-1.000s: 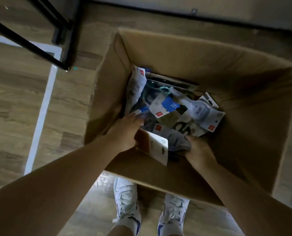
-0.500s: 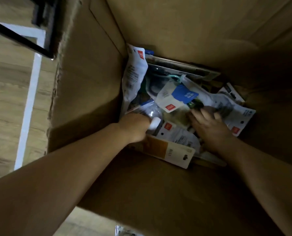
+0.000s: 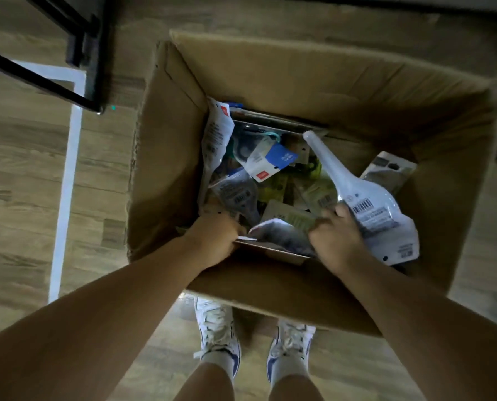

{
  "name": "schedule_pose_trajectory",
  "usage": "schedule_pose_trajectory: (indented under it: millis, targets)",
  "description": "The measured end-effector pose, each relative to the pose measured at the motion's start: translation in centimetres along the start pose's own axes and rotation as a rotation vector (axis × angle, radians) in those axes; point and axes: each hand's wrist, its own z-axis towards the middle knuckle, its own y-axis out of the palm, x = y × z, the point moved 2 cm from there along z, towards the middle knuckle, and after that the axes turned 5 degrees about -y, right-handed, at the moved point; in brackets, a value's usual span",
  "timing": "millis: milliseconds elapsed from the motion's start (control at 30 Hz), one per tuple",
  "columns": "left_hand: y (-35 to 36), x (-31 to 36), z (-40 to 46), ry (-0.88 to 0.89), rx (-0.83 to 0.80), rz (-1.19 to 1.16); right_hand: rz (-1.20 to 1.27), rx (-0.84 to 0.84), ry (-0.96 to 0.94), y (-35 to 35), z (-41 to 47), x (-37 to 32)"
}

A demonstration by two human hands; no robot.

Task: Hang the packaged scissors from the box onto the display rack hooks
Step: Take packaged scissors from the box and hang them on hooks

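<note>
Scissors pack [image 3: 366, 204], glossy tapered plastic, is now rising at frame right, right hand [image 3: 338, 240] fingers gripping it; left hand [image 3: 217, 237] fingers are pinching a white card [image 3: 246, 238] in the cardboard box [image 3: 166, 157].

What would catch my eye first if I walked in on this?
Probably the big open cardboard box on the wooden floor, with a jumble of packaged goods in its bottom. Next, both bare arms reaching in: the right hand grips a long clear packet with a barcode label, tilted up toward the far wall, while the left hand holds a flat card at the near edge. White sneakers show below the box.
</note>
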Motion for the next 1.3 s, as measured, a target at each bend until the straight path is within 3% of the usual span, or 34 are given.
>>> schedule_pose_trajectory:
  millis: [100, 167, 233, 400, 500, 567, 667, 933, 1100, 1300]
  targets:
    - [-2.6, -0.3, -3.8, -0.002, 0.091, -0.118, 0.035, 0.233, -0.069, -3.3, -2.9, 0.3]
    - [-4.4, -0.6, -5.9, -0.003, 0.209, -0.227, -0.001, 0.284, -0.074, -4.8, -4.2, 0.4]
    - [-5.3, -0.8, -7.6, -0.004, 0.211, -0.25, -0.065, 0.345, -0.073, -6.9, -5.5, 0.4]
    - [-6.8, -1.0, -10.6, -0.085, 0.205, -0.322, -0.071, 0.311, -0.102, -8.7, -7.3, 0.7]
    - [-7.6, -1.2, -12.2, -0.085, 0.274, -0.437, -0.035, 0.409, -0.097, -9.5, -8.4, 1.6]
    - [-8.3, -1.7, -13.2, -0.097, 0.341, -0.581, 0.009, 0.453, -0.084, -10.3, -8.9, 2.1]
    - [-8.9, -2.3, -14.0, -0.178, 0.365, -0.83, 0.062, 0.379, -0.008, -11.4, -9.5, 2.3]
    - [-8.9, -1.3, -15.3, -0.243, 0.358, -1.3, 0.568, 0.474, 0.147, -12.9, -8.1, 0.2]
    - [-9.3, -1.6, -15.1, -0.356, 0.417, -1.537, 0.815, 0.492, 0.34, -13.1, -7.3, -0.2]
    - [-11.1, -1.0, -14.6, -0.293, 0.37, -1.805, 1.145, 0.541, 0.494, -14.6, -6.7, -0.6]
